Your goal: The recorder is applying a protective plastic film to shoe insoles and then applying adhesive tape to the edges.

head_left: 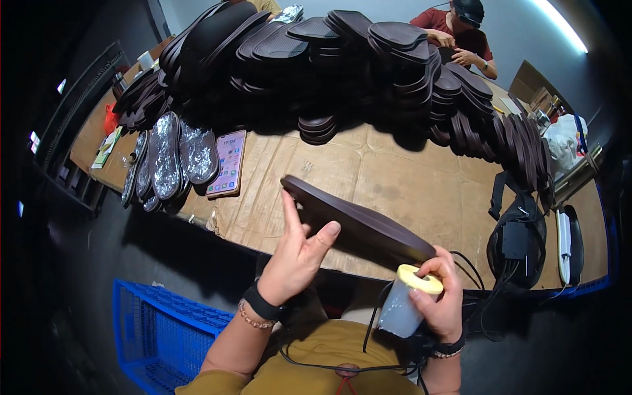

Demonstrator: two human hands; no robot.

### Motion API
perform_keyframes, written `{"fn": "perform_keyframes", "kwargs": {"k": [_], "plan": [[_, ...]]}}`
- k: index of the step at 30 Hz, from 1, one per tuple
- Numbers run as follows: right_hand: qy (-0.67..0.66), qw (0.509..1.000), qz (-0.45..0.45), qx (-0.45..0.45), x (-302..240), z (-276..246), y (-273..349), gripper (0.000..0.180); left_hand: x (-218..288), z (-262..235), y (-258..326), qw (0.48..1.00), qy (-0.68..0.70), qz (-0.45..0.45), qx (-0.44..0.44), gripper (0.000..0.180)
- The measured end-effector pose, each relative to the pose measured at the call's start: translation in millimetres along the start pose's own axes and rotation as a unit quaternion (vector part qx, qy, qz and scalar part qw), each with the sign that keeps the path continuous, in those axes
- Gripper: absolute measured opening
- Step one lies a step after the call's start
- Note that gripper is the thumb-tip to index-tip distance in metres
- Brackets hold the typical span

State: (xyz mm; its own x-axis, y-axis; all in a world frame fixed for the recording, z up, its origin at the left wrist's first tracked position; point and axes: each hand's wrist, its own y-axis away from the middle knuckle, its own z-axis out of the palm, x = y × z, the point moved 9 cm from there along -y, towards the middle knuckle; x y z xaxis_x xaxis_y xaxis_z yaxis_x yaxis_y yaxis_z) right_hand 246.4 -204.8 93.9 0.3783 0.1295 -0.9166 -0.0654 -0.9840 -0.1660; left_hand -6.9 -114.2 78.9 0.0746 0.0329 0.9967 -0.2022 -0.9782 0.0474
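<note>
Above the near edge of the cardboard-covered table, a dark brown shoe sole [359, 217] is held tilted, its far end up to the left. My left hand [294, 260] supports it at that end, index finger along the tip and thumb raised; the other fingers are partly hidden. In my right hand [444, 299] is a roll of clear stretch film [400, 311] with a yellow core. Fingers curl into the core's opening and the thumb presses its rim. The sole's near end touches or nearly touches the right fingers. Whether film reaches the sole, I cannot tell.
Tall piles of brown soles [401, 39] line the table's far side. Film-wrapped soles [166, 155] lie at left beside a phone [228, 161]. A black bag [517, 230] with cables sits right. A blue crate [161, 329] stands below left. Another person [461, 39] works across the table.
</note>
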Motion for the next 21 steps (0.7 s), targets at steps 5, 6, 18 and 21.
{"fn": "perform_keyframes", "kwargs": {"k": [5, 6, 18, 21], "plan": [[0.055, 0.985, -0.112, -0.12, -36.0, 48.0, 9.7, 0.045, -11.3, 35.4, -4.7, 0.994, 0.105, -0.031, -0.031, 0.087], [0.036, 0.981, -0.123, -0.142, -38.7, 56.8, 12.3, 0.046, -9.0, 38.9, -4.3, 0.999, 0.039, -0.015, -0.03, 0.09], [-0.2, 0.975, -0.066, -0.07, -13.2, 35.9, 15.5, 0.045, 61.0, 13.7, 13.2, 0.952, -0.226, 0.2, -0.051, 0.069], [-0.237, 0.969, -0.043, -0.047, -4.2, 34.3, 14.6, 0.044, 69.3, 10.7, 19.2, 0.92, -0.293, 0.242, -0.095, 0.057]]}}
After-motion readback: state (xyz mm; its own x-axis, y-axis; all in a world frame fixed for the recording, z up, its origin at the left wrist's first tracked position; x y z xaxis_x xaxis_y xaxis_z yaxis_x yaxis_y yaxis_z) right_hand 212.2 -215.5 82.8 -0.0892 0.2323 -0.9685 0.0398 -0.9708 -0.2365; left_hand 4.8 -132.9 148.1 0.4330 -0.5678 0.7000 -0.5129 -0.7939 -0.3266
